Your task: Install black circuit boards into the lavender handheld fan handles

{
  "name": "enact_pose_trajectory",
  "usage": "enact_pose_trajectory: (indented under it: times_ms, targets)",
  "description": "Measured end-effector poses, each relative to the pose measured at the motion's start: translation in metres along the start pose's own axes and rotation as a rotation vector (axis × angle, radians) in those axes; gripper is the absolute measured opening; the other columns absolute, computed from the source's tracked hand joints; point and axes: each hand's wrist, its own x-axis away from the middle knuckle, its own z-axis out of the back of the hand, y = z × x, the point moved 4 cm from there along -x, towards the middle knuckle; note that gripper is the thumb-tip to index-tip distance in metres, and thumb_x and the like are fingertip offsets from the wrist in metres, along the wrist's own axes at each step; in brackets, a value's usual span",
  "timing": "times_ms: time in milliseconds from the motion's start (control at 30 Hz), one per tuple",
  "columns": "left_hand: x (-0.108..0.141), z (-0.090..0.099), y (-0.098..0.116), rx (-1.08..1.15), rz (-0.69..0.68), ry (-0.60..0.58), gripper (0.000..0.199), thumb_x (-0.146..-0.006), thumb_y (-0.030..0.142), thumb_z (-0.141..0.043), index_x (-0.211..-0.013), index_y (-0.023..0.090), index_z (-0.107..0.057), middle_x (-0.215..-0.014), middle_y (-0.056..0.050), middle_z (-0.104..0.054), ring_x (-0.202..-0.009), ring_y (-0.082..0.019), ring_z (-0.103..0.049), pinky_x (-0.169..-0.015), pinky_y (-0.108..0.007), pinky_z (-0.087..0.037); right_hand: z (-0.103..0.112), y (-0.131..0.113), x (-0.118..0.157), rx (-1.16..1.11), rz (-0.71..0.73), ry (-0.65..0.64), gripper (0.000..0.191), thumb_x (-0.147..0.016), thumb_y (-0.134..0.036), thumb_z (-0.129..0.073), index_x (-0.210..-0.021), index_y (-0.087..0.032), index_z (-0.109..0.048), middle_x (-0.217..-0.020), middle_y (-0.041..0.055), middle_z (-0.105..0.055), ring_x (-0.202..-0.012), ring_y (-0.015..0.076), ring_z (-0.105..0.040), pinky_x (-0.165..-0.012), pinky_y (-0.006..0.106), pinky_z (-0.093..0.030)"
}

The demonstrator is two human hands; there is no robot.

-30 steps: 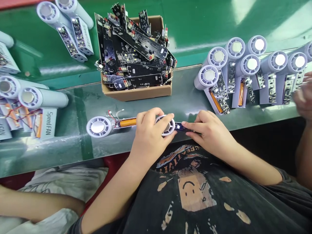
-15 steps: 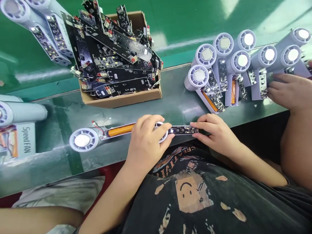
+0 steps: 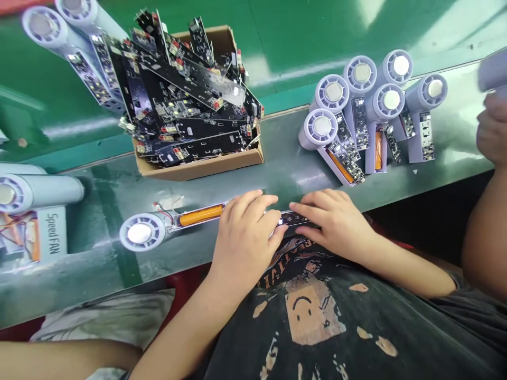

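- While I watch from afar through the head-worn camera, the left hand (image 3: pixel 243 237) and right hand (image 3: pixel 332 224) meet over a narrow black circuit board (image 3: pixel 295 220), which lies on a dull green conveyor belt (image 3: pixel 91 264) near its edge closest to the person.
- The grip looks narrow: the left fingers curve over the spot where the board meets the battery, and the right fingers lie along the board. I cannot tell whether either hand is pinching, because the fingers hide the underside.
- The board runs in line with an orange cylindrical battery (image 3: pixel 200 215) and a round pale lilac fan head (image 3: pixel 141 232), with thin red wires (image 3: pixel 163 210) between them. Laying the parts end to end seems to keep them aligned.
- Beyond the hands, a brown cardboard box (image 3: pixel 198 171) holds a jumbled heap of black circuit boards (image 3: pixel 186 100), placed within easy reach, I'd judge.
- To the right, lilac-grey fan bodies (image 3: pixel 360 74) lie bunched together, apparently to save belt room.
- At the far right, a co-worker's hand (image 3: pixel 493 134) is beside a blurred lilac-grey tube (image 3: pixel 493 68), well apart from the person's hands.
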Motion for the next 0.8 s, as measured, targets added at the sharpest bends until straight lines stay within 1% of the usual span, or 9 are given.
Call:
enact_pose_trajectory:
  times_ms: [100, 167, 267, 367, 467, 567, 600, 667, 800]
  targets:
    - [0.007, 0.006, 0.002, 0.014, -0.069, 0.107, 0.022, -0.088, 0.026, -0.067, -0.108, 0.017, -0.067, -0.123, -0.013, -0.067, -0.122, -0.034, -0.057, -0.105, -0.059, -0.043, -0.003, -0.004, 0.000, 0.072, 0.014, -0.031, 0.030, -0.088, -0.031, -0.068, -0.115, -0.019, -0.069, -0.091, 0.0062, -0.064, -0.083, 0.0231, -0.058, -0.075, 0.038, -0.050]
    - [0.015, 0.016, -0.001, 0.054, -0.131, 0.215, 0.030, -0.088, 0.025, -0.067, -0.116, 0.017, -0.063, -0.126, -0.015, -0.064, -0.123, -0.031, -0.057, -0.107, -0.056, -0.043, -0.001, 0.001, 0.008, 0.102, -0.032, -0.014, 0.027, -0.087, -0.033, -0.068, -0.111, -0.019, -0.069, -0.087, 0.0055, -0.062, -0.081, 0.0229, -0.058, -0.075, 0.038, -0.051]
    - [0.028, 0.035, -0.017, 0.091, -0.130, 0.361, 0.018, -0.086, 0.012, -0.065, -0.103, 0.018, -0.065, -0.111, -0.010, -0.070, -0.108, -0.024, -0.064, -0.099, -0.043, -0.049, 0.006, 0.018, 0.023, 0.173, -0.165, 0.081, 0.026, -0.088, -0.036, -0.066, -0.107, -0.017, -0.067, -0.087, 0.0055, -0.062, -0.082, 0.0230, -0.061, -0.076, 0.037, -0.052]
    - [0.040, 0.050, -0.043, 0.000, -0.056, 0.404, 0.018, -0.087, 0.007, -0.061, -0.100, 0.019, -0.065, -0.090, -0.004, -0.073, -0.085, -0.019, -0.067, -0.085, -0.035, -0.051, 0.010, 0.030, 0.031, 0.276, -0.287, 0.204, 0.032, -0.091, -0.040, -0.062, -0.111, -0.016, -0.064, -0.088, 0.0067, -0.062, -0.081, 0.0235, -0.062, -0.074, 0.036, -0.052]
    - [0.052, 0.063, -0.068, -0.215, 0.082, 0.382, 0.031, -0.088, 0.017, -0.061, -0.120, 0.016, -0.061, -0.095, -0.008, -0.074, -0.087, -0.024, -0.067, -0.085, -0.038, -0.051, 0.018, 0.024, 0.030, 0.316, -0.266, 0.365, 0.049, -0.090, -0.044, -0.063, -0.129, -0.016, -0.054, -0.106, 0.0132, -0.061, -0.095, 0.0282, -0.062, -0.082, 0.041, -0.052]
    - [0.063, 0.062, -0.090, -0.398, 0.254, 0.184, 0.048, -0.085, 0.031, -0.065, -0.130, 0.016, -0.057, -0.128, -0.017, -0.064, -0.116, -0.037, -0.057, -0.097, -0.053, -0.047, 0.028, 0.003, 0.024, 0.292, -0.094, 0.520, 0.060, -0.085, -0.040, -0.070, -0.138, -0.021, -0.047, -0.119, 0.0153, -0.056, -0.107, 0.0313, -0.058, -0.091, 0.047, -0.049]
    - [0.067, 0.059, -0.096, -0.419, 0.298, 0.103, 0.048, -0.085, 0.031, -0.064, -0.130, 0.018, -0.058, -0.134, -0.017, -0.060, -0.120, -0.039, -0.054, -0.099, -0.056, -0.045, 0.030, -0.005, 0.020, 0.270, -0.017, 0.529, 0.057, -0.085, -0.036, -0.071, -0.136, -0.022, -0.048, -0.117, 0.0141, -0.057, -0.106, 0.0300, -0.059, -0.091, 0.046, -0.048]
    - [0.070, 0.051, -0.103, -0.406, 0.328, 0.019, 0.041, -0.086, 0.024, -0.059, -0.127, 0.020, -0.061, -0.130, -0.015, -0.061, -0.117, -0.036, -0.055, -0.097, -0.054, -0.048, 0.031, -0.020, 0.005, 0.216, 0.118, 0.468, 0.045, -0.086, -0.030, -0.068, -0.128, -0.022, -0.053, -0.114, 0.0118, -0.060, -0.103, 0.0271, -0.059, -0.090, 0.044, -0.048]
    - [0.072, 0.042, -0.105, -0.345, 0.264, 0.056, 0.036, -0.088, 0.018, -0.055, -0.122, 0.020, -0.064, -0.114, -0.013, -0.065, -0.106, -0.031, -0.059, -0.089, -0.046, -0.053, 0.024, -0.048, -0.050, 0.198, 0.289, 0.358, 0.024, -0.092, -0.027, -0.059, -0.116, -0.021, -0.061, -0.114, 0.0089, -0.066, -0.104, 0.0251, -0.056, -0.089, 0.041, -0.044]
